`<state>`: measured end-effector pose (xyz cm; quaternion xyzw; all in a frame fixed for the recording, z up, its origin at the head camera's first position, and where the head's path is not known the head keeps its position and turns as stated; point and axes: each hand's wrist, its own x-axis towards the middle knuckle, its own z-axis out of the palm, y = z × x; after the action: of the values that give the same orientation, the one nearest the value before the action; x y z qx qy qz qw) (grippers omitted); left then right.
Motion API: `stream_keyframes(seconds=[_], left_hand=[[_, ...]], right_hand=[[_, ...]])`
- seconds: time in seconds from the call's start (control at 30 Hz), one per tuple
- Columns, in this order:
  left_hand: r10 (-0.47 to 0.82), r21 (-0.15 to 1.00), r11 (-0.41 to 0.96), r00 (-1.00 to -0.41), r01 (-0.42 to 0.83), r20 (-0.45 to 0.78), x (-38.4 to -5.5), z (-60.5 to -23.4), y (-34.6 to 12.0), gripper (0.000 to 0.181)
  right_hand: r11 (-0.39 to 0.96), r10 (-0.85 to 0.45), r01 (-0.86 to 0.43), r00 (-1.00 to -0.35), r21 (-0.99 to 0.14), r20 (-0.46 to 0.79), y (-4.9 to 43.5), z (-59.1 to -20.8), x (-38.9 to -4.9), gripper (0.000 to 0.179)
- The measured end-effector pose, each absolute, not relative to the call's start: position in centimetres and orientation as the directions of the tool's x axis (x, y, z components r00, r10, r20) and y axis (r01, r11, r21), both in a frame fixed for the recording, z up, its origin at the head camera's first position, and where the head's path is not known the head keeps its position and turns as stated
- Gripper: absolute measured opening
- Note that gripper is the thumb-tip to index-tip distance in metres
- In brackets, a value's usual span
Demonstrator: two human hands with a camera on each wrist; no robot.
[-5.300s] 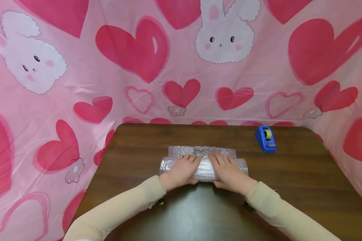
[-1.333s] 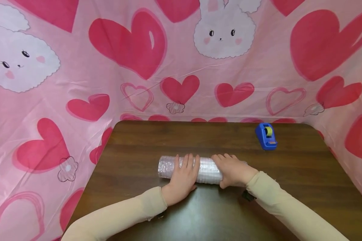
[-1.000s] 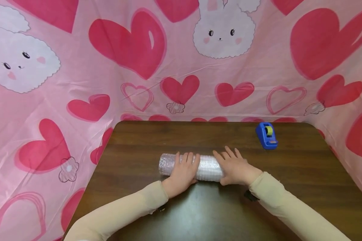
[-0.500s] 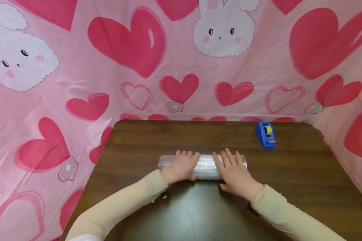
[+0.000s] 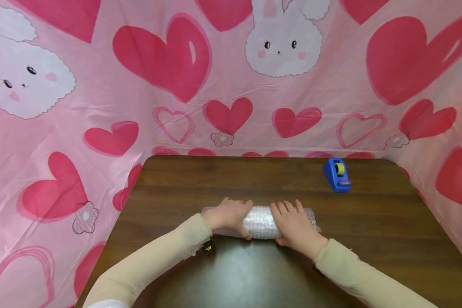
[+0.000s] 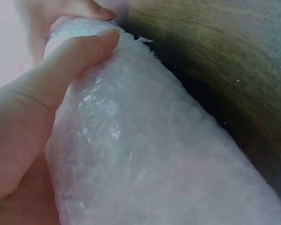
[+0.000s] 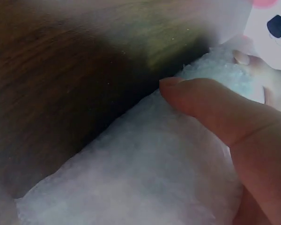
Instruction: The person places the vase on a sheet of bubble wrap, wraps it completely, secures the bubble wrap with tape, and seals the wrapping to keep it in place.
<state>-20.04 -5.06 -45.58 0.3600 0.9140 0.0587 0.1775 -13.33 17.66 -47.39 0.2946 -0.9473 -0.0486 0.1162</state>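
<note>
A roll of bubble wrap (image 5: 261, 222) lies crosswise on the brown table, clear and shiny, with its ends sticking out past both hands. My left hand (image 5: 231, 215) grips its left half, thumb on the near side and fingers over the top. Around the right half curls my right hand (image 5: 295, 226), held the same way. The left wrist view shows the left thumb (image 6: 79, 61) pressed along the bubble wrap (image 6: 131, 140). In the right wrist view the right thumb (image 7: 201, 98) lies across the wrap (image 7: 131, 164). Whatever is inside the roll is hidden.
A blue tape dispenser (image 5: 337, 175) with a yellowish roll of tape stands at the table's back right. Pink cloth (image 5: 223, 64) printed with hearts and rabbits hangs behind the table and along both sides.
The flat flap of bubble wrap beyond the roll, seen earliest, is now rolled up. My right hand's fingers, spread half a second ago, now curl over the roll, which sits slightly nearer me.
</note>
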Motion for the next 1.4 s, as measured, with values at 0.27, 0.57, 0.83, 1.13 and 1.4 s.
stream_keyframes(seconds=[0.27,0.57,0.83,1.13,1.4], left_hand=[[0.645,0.046,0.764,-0.759,0.643,-0.094,-18.9,-45.5,-5.3,0.117],[0.708,-0.142,0.706,-0.689,0.694,0.152,-17.3,-45.5,-5.5,0.078],[0.732,-0.292,0.681,-0.630,0.672,0.257,-16.1,-46.1,-5.3,0.071],[0.728,-0.409,0.679,-0.629,0.609,0.272,-15.7,-46.8,-4.8,0.088],[0.722,-0.391,0.678,-0.666,0.623,0.189,-16.0,-46.8,-4.9,0.089]], right_hand=[[0.821,-0.568,-0.571,-0.815,0.009,0.119,17.8,-46.3,-14.3,0.085],[0.834,-0.550,-0.548,-0.835,-0.067,-0.003,17.7,-45.5,-15.6,0.074],[0.866,-0.496,-0.482,-0.860,-0.131,-0.115,17.9,-44.9,-16.6,0.073],[0.861,-0.506,-0.488,-0.850,-0.144,-0.148,18.1,-44.7,-17.5,0.100],[0.859,-0.512,-0.503,-0.847,-0.094,-0.142,18.1,-44.6,-17.6,0.112]])
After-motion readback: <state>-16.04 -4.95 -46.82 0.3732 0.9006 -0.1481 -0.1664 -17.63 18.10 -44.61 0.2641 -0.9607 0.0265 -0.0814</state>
